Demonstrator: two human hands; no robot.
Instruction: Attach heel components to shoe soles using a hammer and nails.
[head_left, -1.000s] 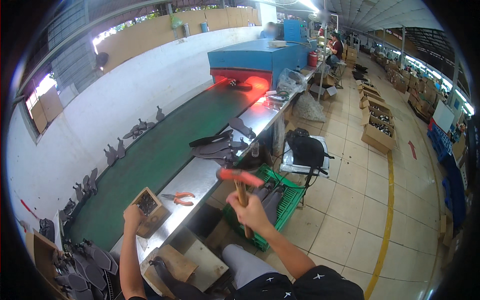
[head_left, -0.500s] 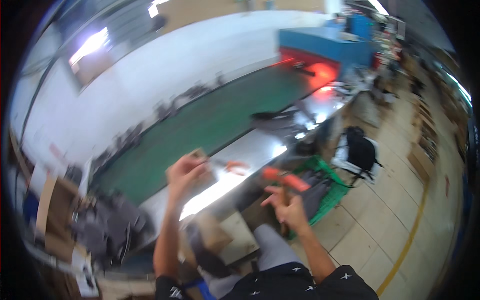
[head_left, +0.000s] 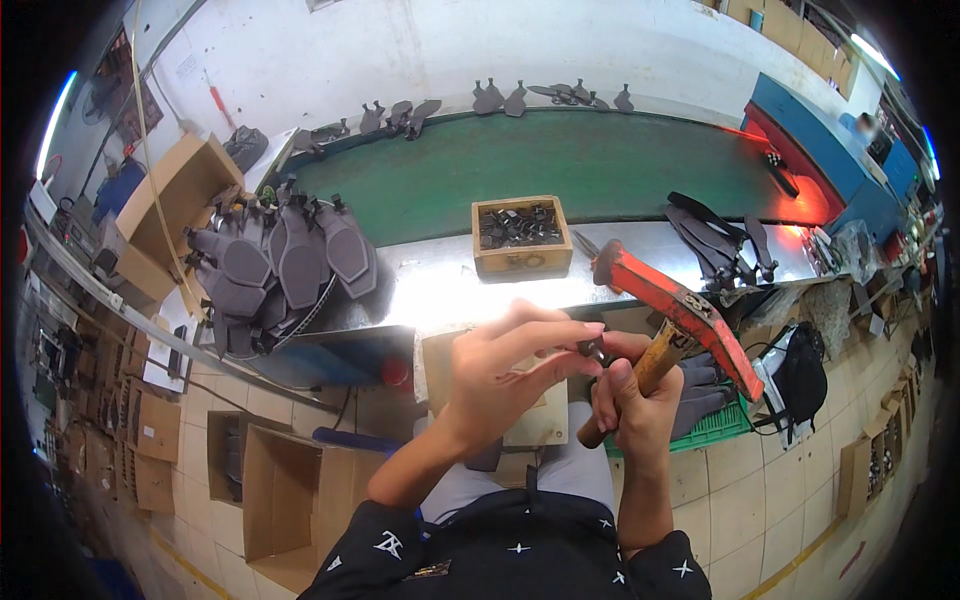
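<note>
My left hand [head_left: 495,370] pinches a small dark piece [head_left: 597,350] with a shiny metal part between thumb and fingertips. Close beside it, my right hand [head_left: 648,405] is wrapped round the wooden handle of a hammer [head_left: 690,312] with a worn orange-red head. The head tilts up and away to the right. My right fingertips reach to the small piece, and whether they grip it too I cannot tell. Beyond my hands, a wooden box [head_left: 525,265] full of small dark pieces stands on the metal bench edge [head_left: 430,285].
Grey shoe-sole-shaped pieces [head_left: 295,260] are heaped at the left, by a cardboard box [head_left: 175,205]. A green conveyor belt [head_left: 450,160] runs behind, into a blue machine [head_left: 815,140] glowing red. More dark pieces [head_left: 705,235] lie at right. A green crate [head_left: 715,430] stands on the floor.
The view has swung left and steadied. My hands, apart before, have come together in front of me, the hammer still in my right hand.
</note>
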